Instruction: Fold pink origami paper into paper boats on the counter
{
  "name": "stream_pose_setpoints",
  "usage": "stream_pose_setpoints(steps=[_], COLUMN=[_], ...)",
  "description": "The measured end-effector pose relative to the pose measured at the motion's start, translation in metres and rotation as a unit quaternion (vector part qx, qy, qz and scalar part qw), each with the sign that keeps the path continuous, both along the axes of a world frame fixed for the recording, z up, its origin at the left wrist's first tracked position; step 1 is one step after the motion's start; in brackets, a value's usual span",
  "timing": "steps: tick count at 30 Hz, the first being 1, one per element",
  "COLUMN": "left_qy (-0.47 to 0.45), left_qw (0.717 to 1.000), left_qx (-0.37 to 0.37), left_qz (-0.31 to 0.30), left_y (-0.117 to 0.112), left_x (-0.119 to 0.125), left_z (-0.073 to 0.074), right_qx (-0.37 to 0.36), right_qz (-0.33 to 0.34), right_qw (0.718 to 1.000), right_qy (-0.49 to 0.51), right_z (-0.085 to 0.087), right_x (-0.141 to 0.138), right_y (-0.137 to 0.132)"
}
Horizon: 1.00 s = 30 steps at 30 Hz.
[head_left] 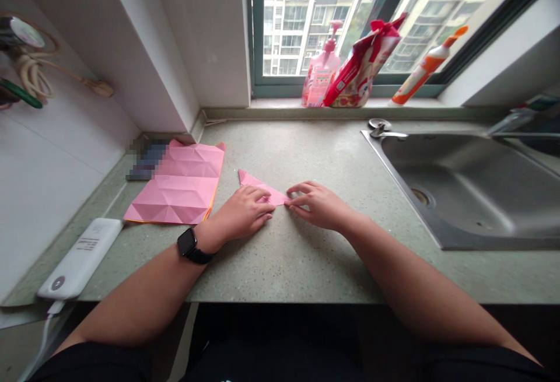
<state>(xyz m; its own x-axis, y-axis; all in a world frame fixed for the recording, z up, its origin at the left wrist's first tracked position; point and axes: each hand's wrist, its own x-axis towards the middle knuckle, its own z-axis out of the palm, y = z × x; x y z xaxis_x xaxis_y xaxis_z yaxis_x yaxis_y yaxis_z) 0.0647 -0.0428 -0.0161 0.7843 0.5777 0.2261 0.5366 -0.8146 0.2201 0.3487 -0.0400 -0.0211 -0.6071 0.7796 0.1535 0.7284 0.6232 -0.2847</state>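
A small pink folded paper triangle [258, 186] lies on the grey-green countertop [297, 253]. My left hand [242, 214], with a black watch on its wrist, lies over the paper's near part, fingers curled down and pressing on it. My right hand [317, 204] pinches the paper's right tip between thumb and fingers. Part of the paper is hidden under both hands.
A stack of creased pink sheets [181, 184] lies to the left, a white power bank [81, 259] with cable near the front left edge. A steel sink [472, 189] fills the right. On the window sill stand a pink pump bottle [321, 70], a red pouch [363, 67] and an orange-capped bottle [426, 67].
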Motion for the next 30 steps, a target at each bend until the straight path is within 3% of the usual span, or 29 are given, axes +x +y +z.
stream_pose_setpoints(steps=[2,7,9,15,22,30], left_qy=[-0.021,-0.053,-0.043,-0.02,-0.014,-0.01], left_qw=[0.999,0.978,0.974,0.983,0.993,0.996], left_qx=[0.004,0.045,0.054,0.014,-0.013,-0.024], left_qz=[0.025,0.196,0.216,0.18,0.116,0.087], left_y=[0.001,0.007,0.009,0.007,0.003,0.0], left_x=[-0.002,-0.009,-0.011,-0.011,-0.006,-0.001], left_z=[0.001,0.002,-0.001,-0.009,-0.003,-0.004], right_qx=[-0.001,0.003,0.009,0.027,0.049,0.011], right_qz=[0.002,0.009,0.006,0.006,-0.074,-0.053], right_qw=[1.0,1.0,1.0,0.999,0.995,0.997], right_qy=[0.0,0.004,0.003,0.035,0.047,0.062], right_z=[0.0,0.002,0.003,0.003,-0.011,-0.018], right_x=[0.0,0.002,0.003,0.006,0.008,0.002], right_y=[0.001,0.002,0.002,0.002,0.009,0.008])
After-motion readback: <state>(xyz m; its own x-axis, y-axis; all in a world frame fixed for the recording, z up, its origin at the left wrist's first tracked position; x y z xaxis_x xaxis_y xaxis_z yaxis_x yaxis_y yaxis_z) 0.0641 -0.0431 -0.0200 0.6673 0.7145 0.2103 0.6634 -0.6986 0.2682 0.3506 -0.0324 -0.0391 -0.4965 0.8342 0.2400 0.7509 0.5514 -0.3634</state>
